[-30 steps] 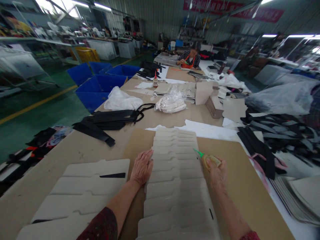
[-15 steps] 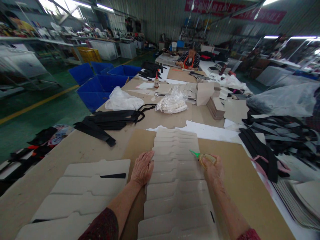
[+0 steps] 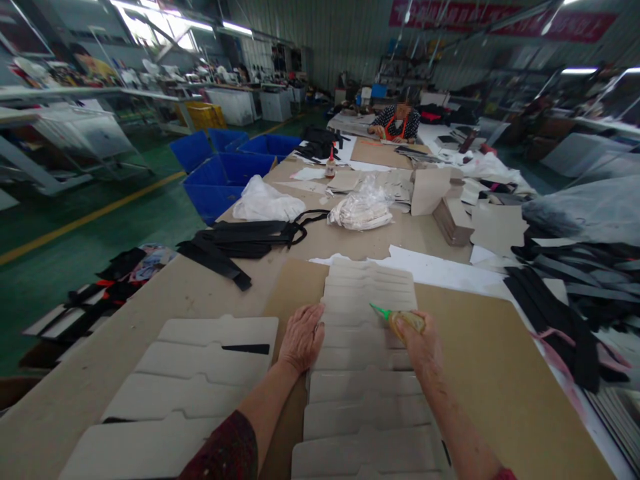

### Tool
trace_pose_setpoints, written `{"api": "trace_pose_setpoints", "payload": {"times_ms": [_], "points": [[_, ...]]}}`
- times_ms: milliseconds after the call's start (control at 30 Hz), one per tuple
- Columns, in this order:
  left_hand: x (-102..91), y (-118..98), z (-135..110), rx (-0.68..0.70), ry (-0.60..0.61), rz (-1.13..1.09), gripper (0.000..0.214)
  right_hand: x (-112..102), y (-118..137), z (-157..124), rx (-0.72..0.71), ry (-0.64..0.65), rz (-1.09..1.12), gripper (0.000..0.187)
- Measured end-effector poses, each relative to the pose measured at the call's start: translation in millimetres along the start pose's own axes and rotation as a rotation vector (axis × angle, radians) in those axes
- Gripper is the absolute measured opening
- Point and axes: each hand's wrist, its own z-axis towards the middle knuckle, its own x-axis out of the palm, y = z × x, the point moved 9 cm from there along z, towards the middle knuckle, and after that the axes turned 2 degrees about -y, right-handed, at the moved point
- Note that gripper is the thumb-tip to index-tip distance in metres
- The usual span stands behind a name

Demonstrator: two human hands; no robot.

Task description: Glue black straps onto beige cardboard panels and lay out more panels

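Note:
A row of overlapping pale card pieces runs away from me down a brown cardboard sheet. My left hand lies flat on the left edge of that row, fingers stretched out. My right hand is closed round a small glue bottle, whose green nozzle points left over the card pieces. A second row of pale card pieces lies to the left, one with a black strip on it.
Black straps and white plastic bags lie farther up the table. Black strips are heaped at the right. Blue bins stand on the green floor at left. A person sits at the far end.
My right hand has carried the glue bottle leftward across the card row. The view has shifted a little, so everything sits slightly to the right. My left hand stays flat in place.

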Motion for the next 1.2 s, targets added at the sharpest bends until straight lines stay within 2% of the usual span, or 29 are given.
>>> {"api": "trace_pose_setpoints", "payload": {"times_ms": [367,700,833,967,1100,1200], "points": [[2.4,3,-1,-0.011,0.008,-0.03,0.047,30,24,-20,-0.06,0.045,-0.024,0.04],[0.0,3,-2,-0.027,-0.002,-0.051,0.051,71,42,-46,-0.089,0.136,0.014,0.041],[1.4,7,-3,-0.032,-0.029,-0.062,0.054,82,46,-51,-0.062,0.135,0.03,0.037],[5.2,12,-5,-0.03,-0.056,-0.062,0.046,92,50,-58,-0.045,0.169,0.081,0.036],[4.1,18,-5,-0.034,-0.096,-0.06,0.044,92,36,-58,0.09,0.2,0.291,0.04],[1.9,21,0,-0.05,-0.119,-0.049,0.046,73,15,-45,0.213,0.149,0.52,0.045]]}}
